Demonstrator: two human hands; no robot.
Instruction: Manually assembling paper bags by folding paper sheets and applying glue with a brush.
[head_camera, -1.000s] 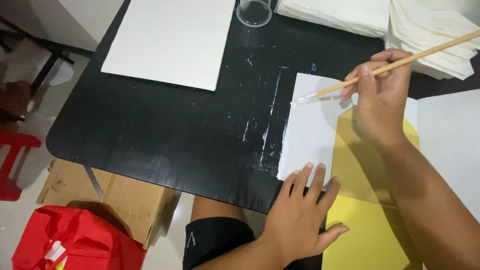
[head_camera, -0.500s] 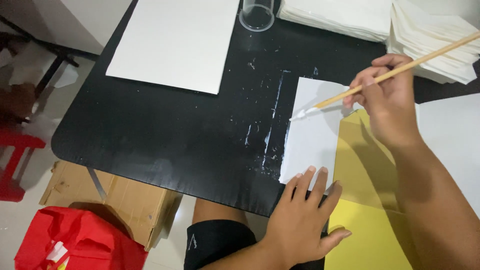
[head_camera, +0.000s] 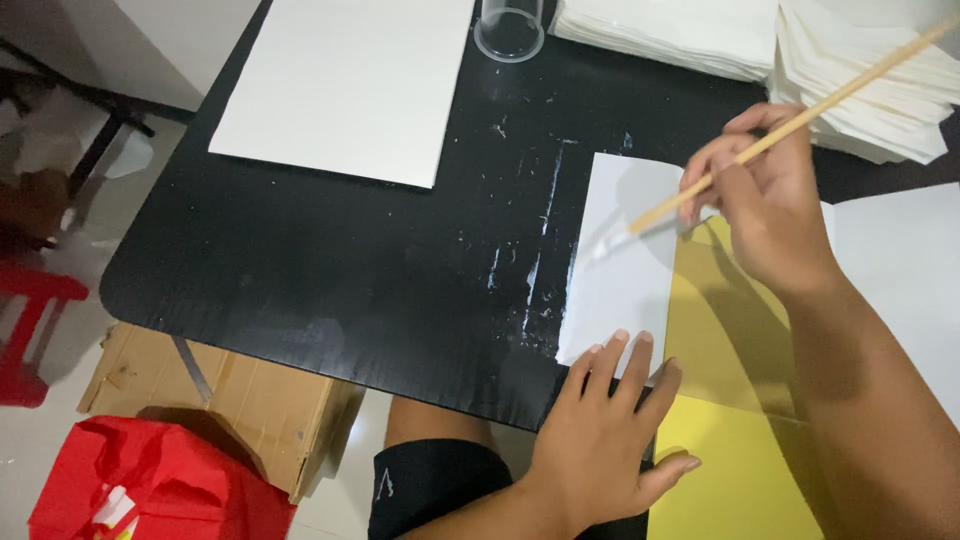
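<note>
White sheet, yellow paper, black table, red bag.

A brown cardboard box sits on the floor just under the near edge of the black bench, its flaps open and a strip of grey tape running across one of them. Beside it, at the lower left corner, a bright red bag with a crumpled, glossy surface stands touching the box, a bit of white and yellow packaging showing at its mouth. No labels, signs or screens are in view.
</note>
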